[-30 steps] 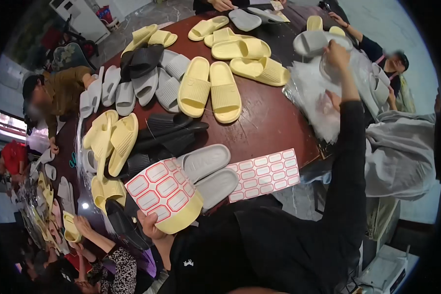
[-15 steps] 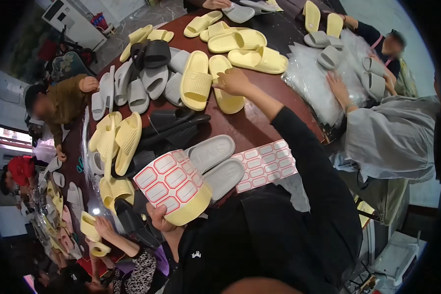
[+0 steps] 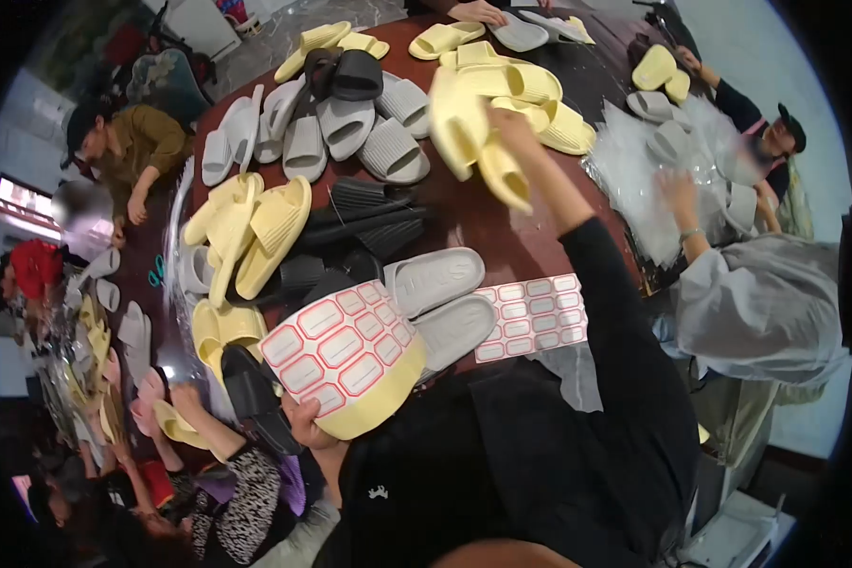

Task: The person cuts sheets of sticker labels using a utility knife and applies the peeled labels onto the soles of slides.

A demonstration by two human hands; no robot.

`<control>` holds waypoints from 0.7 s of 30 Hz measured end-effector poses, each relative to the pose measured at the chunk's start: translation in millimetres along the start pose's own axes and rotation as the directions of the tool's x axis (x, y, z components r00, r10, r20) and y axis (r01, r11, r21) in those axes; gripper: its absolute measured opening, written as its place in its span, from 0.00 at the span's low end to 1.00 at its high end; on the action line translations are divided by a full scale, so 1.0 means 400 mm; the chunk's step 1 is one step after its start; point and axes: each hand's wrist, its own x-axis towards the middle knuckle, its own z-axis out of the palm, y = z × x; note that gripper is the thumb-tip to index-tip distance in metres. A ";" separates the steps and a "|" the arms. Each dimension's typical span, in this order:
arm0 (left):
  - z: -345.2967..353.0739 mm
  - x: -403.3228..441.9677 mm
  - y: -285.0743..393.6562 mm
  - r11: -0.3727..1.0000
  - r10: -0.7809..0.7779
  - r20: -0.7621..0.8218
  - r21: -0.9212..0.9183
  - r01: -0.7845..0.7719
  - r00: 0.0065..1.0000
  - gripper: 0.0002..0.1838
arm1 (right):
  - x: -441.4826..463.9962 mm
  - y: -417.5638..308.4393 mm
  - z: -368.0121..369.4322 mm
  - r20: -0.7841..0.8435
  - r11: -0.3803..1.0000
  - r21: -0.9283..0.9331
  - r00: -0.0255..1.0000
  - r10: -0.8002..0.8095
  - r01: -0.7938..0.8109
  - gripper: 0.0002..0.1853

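Note:
My left hand [image 3: 310, 423] is closed on the lower edge of a label sheet [image 3: 339, 348] with red-outlined blank labels, with a yellow piece showing under it. Past the sheet, a pair of grey slippers [image 3: 450, 327] lies on the table. Another label sheet [image 3: 542, 318] lies to their right. My right hand [image 3: 513, 131] reaches forward and is closed on a pair of yellow slippers [image 3: 464, 118], tilted and blurred by motion. More yellow slippers [image 3: 570, 130] lie just behind that hand.
Grey slippers [image 3: 395, 151], black slippers [image 3: 379, 220] and yellow slippers [image 3: 276, 237] are piled on the dark red table [image 3: 502, 237]. Clear plastic bags [image 3: 630, 175] lie at the right, where a co-worker's hand [image 3: 680, 201] reaches in. Other people work at the left and far edge.
My right hand moved from the plastic bags to the yellow slippers, took hold of them and shifted them from their place on the table. My left hand still holds the label sheet.

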 end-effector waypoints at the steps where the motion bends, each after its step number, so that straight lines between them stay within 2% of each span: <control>1: 0.008 0.006 0.002 1.000 -0.010 -0.007 0.003 0.010 1.000 0.30 | -0.030 -0.013 -0.034 0.030 0.966 0.258 0.999 0.023 -0.030 0.31; 3: 0.003 0.014 0.002 0.999 -0.045 -0.014 0.006 0.045 0.999 0.30 | -0.097 -0.035 -0.099 0.093 0.815 0.579 0.995 -0.022 -0.036 0.31; 4: -0.010 0.017 -0.001 0.999 -0.051 -0.027 -0.016 0.050 0.998 0.30 | -0.134 -0.038 -0.123 0.106 0.731 0.682 0.992 -0.069 -0.022 0.31; 6: -0.044 0.025 -0.005 0.995 -0.087 0.054 0.049 0.084 0.995 0.32 | -0.205 -0.028 -0.150 0.091 0.630 0.776 0.983 -0.162 0.032 0.31; 7: -0.051 0.027 -0.010 0.991 -0.106 0.098 0.087 0.098 0.989 0.33 | -0.235 -0.021 -0.155 0.079 0.603 0.796 0.978 -0.193 0.054 0.31; 11: -0.029 0.049 0.000 0.988 -0.151 0.159 0.047 0.145 0.976 0.30 | -0.310 -0.005 -0.158 0.033 0.559 0.820 0.966 -0.256 0.120 0.30; 16: -0.032 0.047 0.007 0.983 -0.147 0.134 0.128 0.130 0.980 0.22 | -0.358 0.000 -0.151 0.015 0.574 0.805 0.961 -0.275 0.152 0.30; 19: -0.071 0.052 0.011 0.944 -0.205 0.251 0.305 0.124 0.946 0.17 | -0.375 -0.004 -0.146 0.013 0.591 0.790 0.960 -0.279 0.161 0.30; 20: -0.064 0.053 0.009 0.945 -0.201 0.245 0.303 0.122 0.948 0.17 | -0.378 -0.005 -0.145 0.009 0.595 0.786 0.959 -0.283 0.168 0.30; 21: -0.047 0.056 0.004 0.904 -0.155 0.229 0.424 0.045 0.961 0.15 | -0.381 -0.003 -0.144 0.008 0.601 0.781 0.958 -0.285 0.173 0.30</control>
